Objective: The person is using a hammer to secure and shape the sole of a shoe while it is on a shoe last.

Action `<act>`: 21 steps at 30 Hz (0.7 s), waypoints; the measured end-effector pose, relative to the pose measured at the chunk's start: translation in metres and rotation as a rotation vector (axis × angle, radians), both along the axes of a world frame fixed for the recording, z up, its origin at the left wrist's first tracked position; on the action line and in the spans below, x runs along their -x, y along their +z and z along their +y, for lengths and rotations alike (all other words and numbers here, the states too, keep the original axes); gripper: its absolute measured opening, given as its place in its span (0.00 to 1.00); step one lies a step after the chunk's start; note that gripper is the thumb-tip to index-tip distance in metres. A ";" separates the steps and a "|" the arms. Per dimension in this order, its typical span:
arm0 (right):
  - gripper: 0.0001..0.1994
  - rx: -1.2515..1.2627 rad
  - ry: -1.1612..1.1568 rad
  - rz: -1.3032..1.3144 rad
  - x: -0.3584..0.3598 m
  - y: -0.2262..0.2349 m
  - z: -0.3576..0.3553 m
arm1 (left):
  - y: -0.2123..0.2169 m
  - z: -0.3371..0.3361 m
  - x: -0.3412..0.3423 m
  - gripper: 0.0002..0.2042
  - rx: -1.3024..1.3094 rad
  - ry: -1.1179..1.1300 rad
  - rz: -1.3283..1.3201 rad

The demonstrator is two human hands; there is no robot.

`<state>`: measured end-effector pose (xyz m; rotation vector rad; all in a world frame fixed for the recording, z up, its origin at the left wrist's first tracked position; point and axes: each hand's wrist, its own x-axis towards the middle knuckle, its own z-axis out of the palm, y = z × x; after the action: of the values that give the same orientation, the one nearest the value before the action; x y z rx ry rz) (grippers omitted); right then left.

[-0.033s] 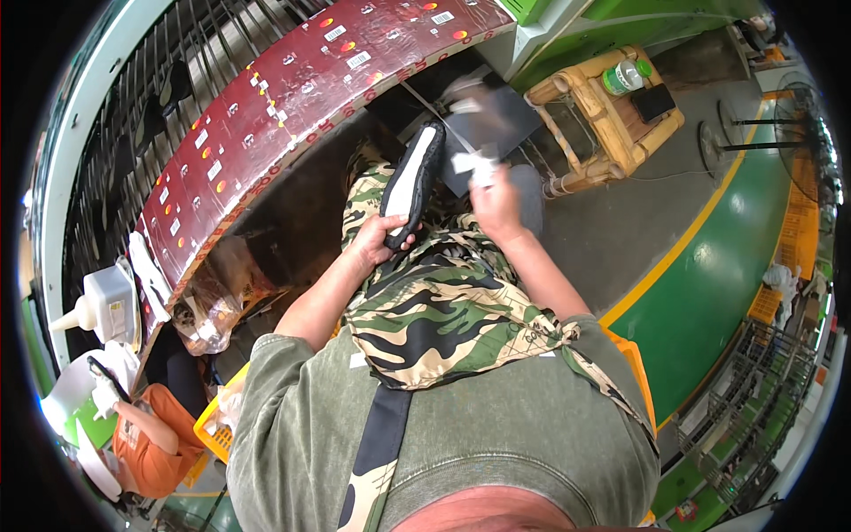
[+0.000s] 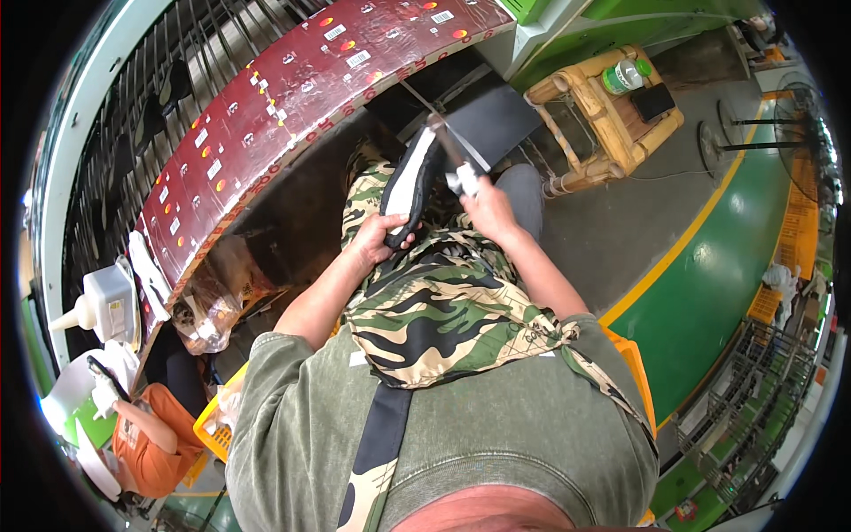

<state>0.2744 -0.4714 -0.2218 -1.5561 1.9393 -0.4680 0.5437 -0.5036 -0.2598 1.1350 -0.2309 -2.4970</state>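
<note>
My left hand is closed round one end of a black shoe, which lies over my lap with its white underside facing up. The fingers wrap its near end, and the far end points away from me. In my right hand is a hammer, gripped by a handle wrapped in white. Its brownish head is at the shoe's far tip; whether it touches cannot be made out.
A dark red covered workbench curves along the left and front. A bamboo stool at the right carries a bottle and a black phone. A white jug stands at the left, near a co-worker in orange.
The hammer has swung down and left, from a blurred raised position to the shoe's far tip. My right hand has shifted slightly toward me. The shoe and left hand stay put.
</note>
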 end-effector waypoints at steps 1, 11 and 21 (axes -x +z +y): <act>0.17 -0.015 0.021 0.073 -0.006 0.003 0.003 | 0.000 0.005 -0.002 0.14 -0.001 0.005 -0.002; 0.05 0.969 -0.160 -0.765 -0.004 0.176 -0.038 | 0.009 0.021 0.011 0.10 0.236 0.033 -0.208; 0.06 0.353 -0.110 -0.530 -0.003 0.104 -0.012 | 0.017 0.019 0.017 0.10 0.242 0.013 -0.253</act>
<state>0.2775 -0.4830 -0.1181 -1.3449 1.5843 -1.1910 0.5269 -0.4843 -0.2431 1.3381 -0.5767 -2.2354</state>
